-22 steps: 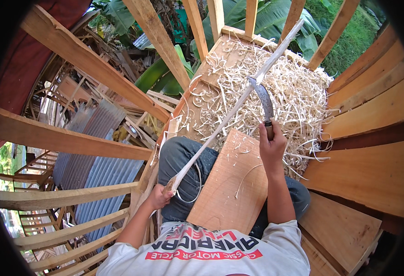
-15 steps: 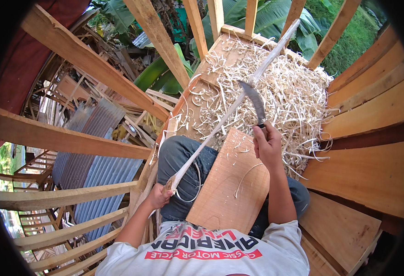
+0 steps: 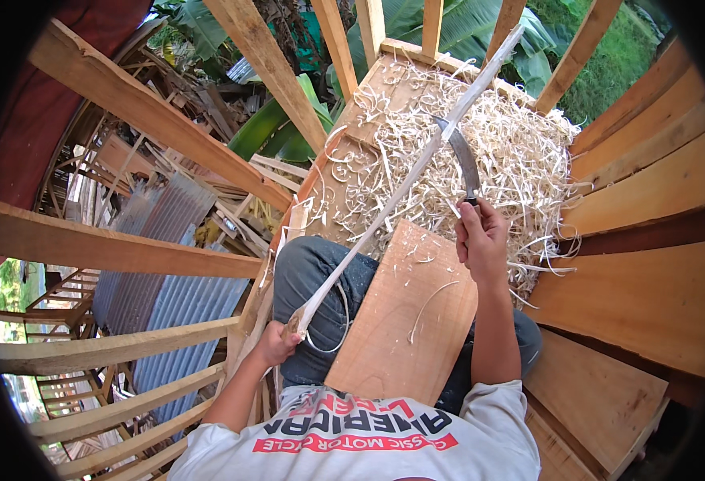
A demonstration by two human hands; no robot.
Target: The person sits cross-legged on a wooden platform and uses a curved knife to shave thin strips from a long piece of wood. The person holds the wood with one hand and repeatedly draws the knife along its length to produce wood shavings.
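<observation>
My left hand (image 3: 277, 343) is closed round the near end of a long pale wooden stick (image 3: 397, 196), beside my left knee. The stick slants up and away to the right, over the shavings. In my right hand (image 3: 483, 239) is the dark handle of a curved knife (image 3: 464, 159), its blade pointing away from me. The blade's tip lies at the stick, past its middle; whether it touches I cannot tell. A flat wooden board (image 3: 405, 321) rests across my lap, with a few thin curls on it.
A thick heap of wood shavings (image 3: 505, 152) covers the floor ahead. Upright slats (image 3: 128, 240) stand along the left and far sides, and broad planks (image 3: 649, 297) on the right. Beyond the slats lie corrugated metal sheets (image 3: 192, 297), scrap wood and banana leaves (image 3: 284, 140).
My right hand has moved slightly away from me and to the right with the knife, its blade now further along the stick. My left hand stays in place.
</observation>
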